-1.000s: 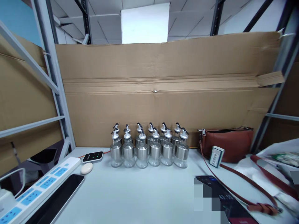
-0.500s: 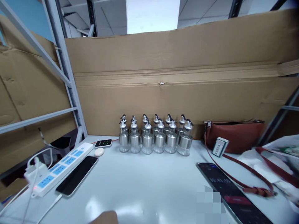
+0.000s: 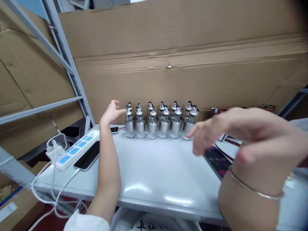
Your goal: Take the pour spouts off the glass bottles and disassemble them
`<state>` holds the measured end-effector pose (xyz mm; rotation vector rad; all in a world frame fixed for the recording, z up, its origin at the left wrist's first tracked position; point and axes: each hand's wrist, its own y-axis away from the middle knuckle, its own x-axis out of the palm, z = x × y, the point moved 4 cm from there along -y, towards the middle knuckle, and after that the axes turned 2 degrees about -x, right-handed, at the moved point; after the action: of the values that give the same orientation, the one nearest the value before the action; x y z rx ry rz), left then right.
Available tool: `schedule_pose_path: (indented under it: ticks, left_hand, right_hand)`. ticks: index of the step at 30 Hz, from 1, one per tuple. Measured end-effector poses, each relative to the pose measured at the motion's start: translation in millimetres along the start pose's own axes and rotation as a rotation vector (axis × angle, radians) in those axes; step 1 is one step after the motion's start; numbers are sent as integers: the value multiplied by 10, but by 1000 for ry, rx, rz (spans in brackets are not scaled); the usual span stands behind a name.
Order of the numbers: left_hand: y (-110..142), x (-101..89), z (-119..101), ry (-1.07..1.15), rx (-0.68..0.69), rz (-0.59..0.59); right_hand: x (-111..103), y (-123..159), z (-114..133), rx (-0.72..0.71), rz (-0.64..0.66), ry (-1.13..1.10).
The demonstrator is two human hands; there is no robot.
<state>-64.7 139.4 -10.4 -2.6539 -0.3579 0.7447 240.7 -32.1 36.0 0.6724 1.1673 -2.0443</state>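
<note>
Several clear glass bottles (image 3: 152,126) with metal sleeves and black-tipped spouts stand upright in two rows at the back of the table. My left hand (image 3: 111,112) is beside the left end of the rows, thumb and fingers apart, with nothing in it. Its thumb points at the top of the leftmost front bottle (image 3: 130,125); contact cannot be made out. Blurred by motion, my right hand (image 3: 214,131) reaches in from the right with loosely bent, parted fingers. Those fingers overlap the lower edge of the rightmost front bottle (image 3: 188,126), and I see nothing held in them.
A white power strip (image 3: 78,149) and a charging phone (image 3: 88,157) lie at the left, near a small device (image 3: 115,130). Under my right arm lies a phone showing a timer (image 3: 216,160). A brown bag (image 3: 269,109) is partly hidden behind it. Cardboard (image 3: 154,35) walls the back.
Both hands have reached forward to either end of the bottle rows; before, only a bit of one showed at the bottom edge. The view has tilted down.
</note>
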Motion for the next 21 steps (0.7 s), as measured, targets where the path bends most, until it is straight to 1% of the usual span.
schedule_pose_path:
  ticks: [1, 2, 4, 5, 6, 9, 10, 12, 15, 18, 21]
  left_hand:
    - [-78, 86, 137, -105, -91, 84]
    - [-126, 154, 238, -163, -123, 161]
    - [-169, 248, 364, -233, -117, 273]
    - [-182, 279, 392, -234, -80, 297]
    - [-196, 304, 409, -223, -41, 295]
    - [-245, 391, 460, -113, 47, 223]
    - [-258, 435, 488, -40, 56, 203]
    - [-270, 545, 553, 123, 50, 206]
    - [-264, 679, 617, 249, 42, 211]
    - [-282, 704, 594, 292, 51, 163]
    - [-334, 615, 451, 348, 85, 68]
  right_hand:
    - [29, -61, -52, 15, 49, -54]
    - [37, -122, -121, 48, 34, -98]
    - [39, -226, -281, 131, -45, -151]
    - [35, -263, -362, 171, -94, -155]
    - [29, -292, -437, 203, -141, -149]
    - [-3, -331, -615, 249, -284, -121]
    - [-14, -334, -657, 255, -325, -115]
    - [-28, -336, -710, 261, -392, -104]
    - [-34, -335, -717, 251, -460, -90]
    - [-42, -322, -664, 216, -506, -87]
    - [-53, -309, -606, 206, -533, -48]
